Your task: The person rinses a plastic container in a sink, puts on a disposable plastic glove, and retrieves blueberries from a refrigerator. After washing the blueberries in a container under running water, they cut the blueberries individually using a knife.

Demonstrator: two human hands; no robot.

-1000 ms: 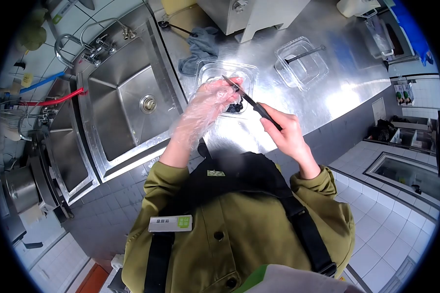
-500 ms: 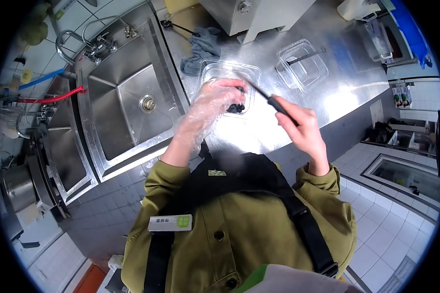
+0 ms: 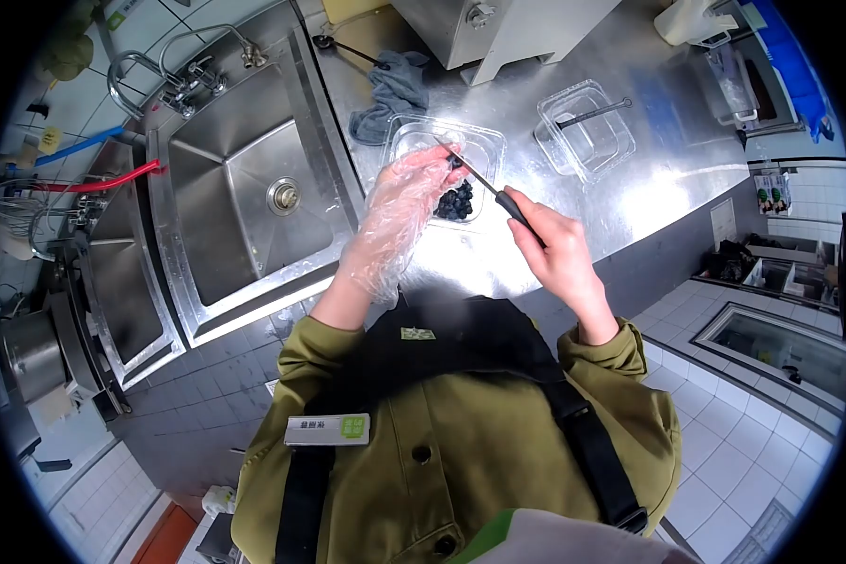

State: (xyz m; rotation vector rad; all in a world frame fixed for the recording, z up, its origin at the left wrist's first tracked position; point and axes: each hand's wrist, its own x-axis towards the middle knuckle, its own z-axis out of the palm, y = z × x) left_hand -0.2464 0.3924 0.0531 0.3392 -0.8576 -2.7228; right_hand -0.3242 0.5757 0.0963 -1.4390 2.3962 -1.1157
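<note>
In the head view, which is the only one we're looking through, we're treating the first clear tub (image 3: 492, 141) as the middle of the clock.

Our left hand (image 3: 397, 199), in a thin see-through glove, is reaching in from about 8 o'clock, over the tub. Its thumb and fingers are coming together around a small dark piece (image 3: 456, 162), so we're calling that a pinch. Our right hand (image 3: 556, 235), bare, is sitting at 4 o'clock with its fingers wrapped firmly around the black handle of a knife (image 3: 511, 204). The blade is pointing up toward 10 or 11 o'clock and crossing right by the pinched piece; we can't tell if the edge is actually touching it.

Below the fingers, a cluster of dark berries (image 3: 454, 203) (well, they're looking like berries to us) is lying in the tub on its 6 o'clock side.

Around that, a grey cloth (image 3: 397, 94) is lying crumpled at 11 o'clock, near the tub, and a metal machine (image 3: 498, 42) is standing on the steel counter (image 3: 630, 221) between 12 and 1. A second clear tub (image 3: 575, 155) is sitting between 2 and 3 o'clock, with a long thin rod (image 3: 597, 114) resting across it. Over at 9, we're seeing a deep sink (image 3: 230, 221).
</note>
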